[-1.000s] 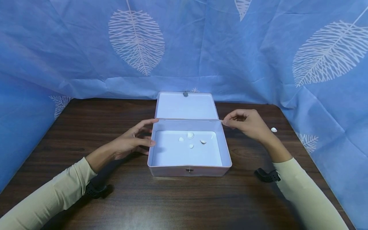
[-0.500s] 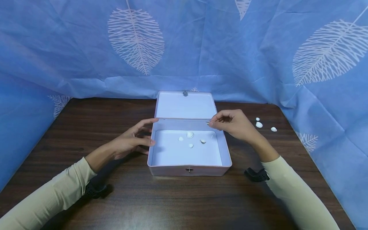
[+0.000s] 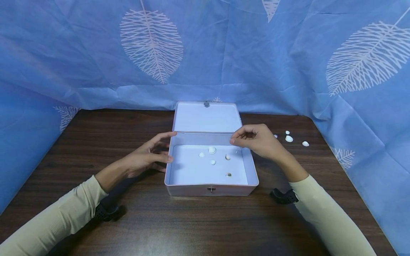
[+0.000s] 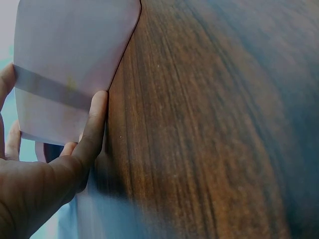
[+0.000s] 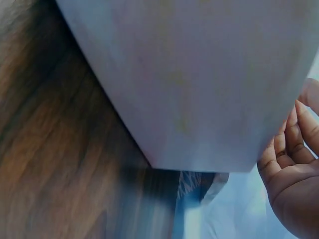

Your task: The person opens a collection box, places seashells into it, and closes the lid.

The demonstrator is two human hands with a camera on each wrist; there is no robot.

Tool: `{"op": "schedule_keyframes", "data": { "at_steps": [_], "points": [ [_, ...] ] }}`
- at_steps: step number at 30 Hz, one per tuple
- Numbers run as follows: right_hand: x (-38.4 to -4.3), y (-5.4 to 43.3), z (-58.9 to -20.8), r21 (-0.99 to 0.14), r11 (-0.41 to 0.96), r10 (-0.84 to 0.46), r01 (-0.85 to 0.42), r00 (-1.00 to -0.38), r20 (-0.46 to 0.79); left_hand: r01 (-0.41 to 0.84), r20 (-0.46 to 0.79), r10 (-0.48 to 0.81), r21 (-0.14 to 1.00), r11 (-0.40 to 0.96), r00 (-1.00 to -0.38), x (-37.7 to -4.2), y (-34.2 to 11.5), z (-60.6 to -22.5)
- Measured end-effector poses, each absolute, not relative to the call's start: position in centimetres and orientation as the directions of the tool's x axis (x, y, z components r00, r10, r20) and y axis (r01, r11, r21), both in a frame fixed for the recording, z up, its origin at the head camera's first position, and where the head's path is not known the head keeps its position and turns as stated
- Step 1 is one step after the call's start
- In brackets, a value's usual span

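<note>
A pale metal box [image 3: 211, 190] stands on the table with its lid [image 3: 208, 117] tipped back. Several small seashells lie scattered on its floor, among them a white seashell [image 3: 211, 150] and a brownish seashell [image 3: 228, 174] near the front right. My left hand [image 3: 150, 153] rests against the box's left side, fingertips and thumb at the rim; in the left wrist view its thumb [image 4: 97, 107] touches the side wall. Over the box's right rear part hovers my right hand [image 3: 256, 140], fingers loosely bent, with nothing visible between the fingertips.
On the dark wooden table [image 3: 134, 227], right of the box, lie a white seashell [image 3: 289, 138], another seashell [image 3: 305, 143] and a couple of smaller ones. A blue leaf-patterned cloth [image 3: 217, 53] hangs behind the table.
My right hand moved left over the box and let go of a seashell, which now lies inside near the front right. A seashell beside it turned slightly. The left hand stayed put.
</note>
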State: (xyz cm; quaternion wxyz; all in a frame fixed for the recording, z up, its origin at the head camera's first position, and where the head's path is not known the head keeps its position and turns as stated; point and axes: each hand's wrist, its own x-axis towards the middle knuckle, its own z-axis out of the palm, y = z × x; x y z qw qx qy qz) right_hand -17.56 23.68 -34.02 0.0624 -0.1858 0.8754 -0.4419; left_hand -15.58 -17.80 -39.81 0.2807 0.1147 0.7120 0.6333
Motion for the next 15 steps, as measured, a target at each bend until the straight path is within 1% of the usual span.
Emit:
{"op": "schedule_keyframes", "data": {
  "at_steps": [15],
  "points": [
    [-16.9, 29.0, -34.0, -0.780, 0.581, -0.281, -0.231, -0.957, 0.074, -0.193, -0.261, 0.520, 0.964, 0.184, -0.813, -15.6, -17.9, -39.7]
  ]
}}
